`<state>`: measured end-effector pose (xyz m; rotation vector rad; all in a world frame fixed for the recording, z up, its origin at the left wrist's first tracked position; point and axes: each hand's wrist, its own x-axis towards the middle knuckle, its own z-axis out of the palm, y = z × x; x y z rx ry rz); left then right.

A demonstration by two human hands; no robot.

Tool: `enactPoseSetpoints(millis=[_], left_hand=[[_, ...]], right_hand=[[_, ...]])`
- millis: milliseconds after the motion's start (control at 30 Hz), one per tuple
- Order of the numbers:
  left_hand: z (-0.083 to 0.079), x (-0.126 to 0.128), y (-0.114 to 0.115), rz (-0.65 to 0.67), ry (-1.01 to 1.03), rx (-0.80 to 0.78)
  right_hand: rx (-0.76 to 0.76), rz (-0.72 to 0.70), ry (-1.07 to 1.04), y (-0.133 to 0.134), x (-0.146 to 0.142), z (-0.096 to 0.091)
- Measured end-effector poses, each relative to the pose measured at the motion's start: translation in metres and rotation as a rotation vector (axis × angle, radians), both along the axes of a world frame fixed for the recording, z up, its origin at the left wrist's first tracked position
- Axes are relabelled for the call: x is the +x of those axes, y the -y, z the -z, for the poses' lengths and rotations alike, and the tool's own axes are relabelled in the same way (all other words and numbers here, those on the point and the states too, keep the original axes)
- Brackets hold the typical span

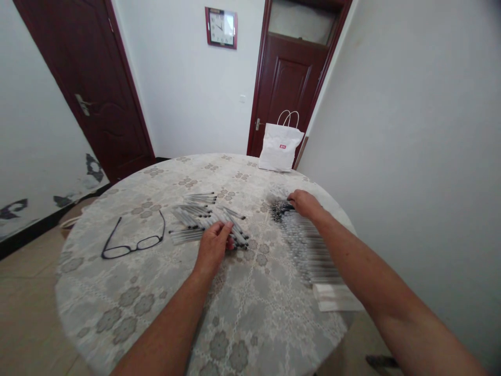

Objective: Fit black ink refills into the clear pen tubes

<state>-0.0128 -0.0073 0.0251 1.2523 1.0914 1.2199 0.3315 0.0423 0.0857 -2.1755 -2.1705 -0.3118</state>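
A pair of black glasses [133, 244] lies open on the left part of the round worktop [117, 308], well apart from both hands. Next comes a loose pile of pens [199, 214], grey with dark tips, pointing many ways. The left hand [213, 245] rests on the near edge of that pile, and its grip is curled together over a few of the pens. Further right, at the far edge, stands a white paper bag [279, 146] with handles; what is in it cannot be seen. Then comes a long row of pens [309, 250], laid side by side. The right hand [305, 202] lies on the far end of the row, by the dark tips. Its fingers are hidden, so one cannot tell if the grip is apart or together. A flat white pack [336, 298] lies at the row's near end.
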Motion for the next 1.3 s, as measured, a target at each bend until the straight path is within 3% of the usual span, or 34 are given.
enactPoseSetpoints(millis=[433, 600, 700, 767, 867, 1033, 1133, 1300], left_hand=[[0.010, 0.005, 0.003, 0.224, 0.089, -0.085], [0.009, 0.004, 0.003, 0.251, 0.105, -0.098], [0.009, 0.005, 0.004, 0.269, 0.144, -0.125], [0.009, 0.006, 0.004, 0.299, 0.177, -0.144], [0.009, 0.006, 0.007, 0.376, 0.193, -0.155], [0.005, 0.003, 0.014, 0.530, 0.018, -0.084], [0.003, 0.002, 0.016, 0.567, -0.111, -0.008], [0.001, 0.005, 0.017, 0.551, -0.229, 0.129]], right_hand=[[-0.081, 0.031, 0.062, 0.001, -0.006, 0.014], [-0.051, 0.063, 0.070, 0.007, -0.005, 0.009], [0.016, 0.062, 0.040, 0.020, -0.021, 0.001], [0.094, -0.027, -0.085, 0.035, -0.045, -0.003], [0.194, -0.233, -0.434, 0.061, -0.094, -0.003], [0.140, -0.355, -0.889, 0.094, -0.160, 0.019], [0.141, -0.340, -0.996, 0.099, -0.172, 0.033], [0.039, -0.305, -1.076, 0.102, -0.167, 0.043]])
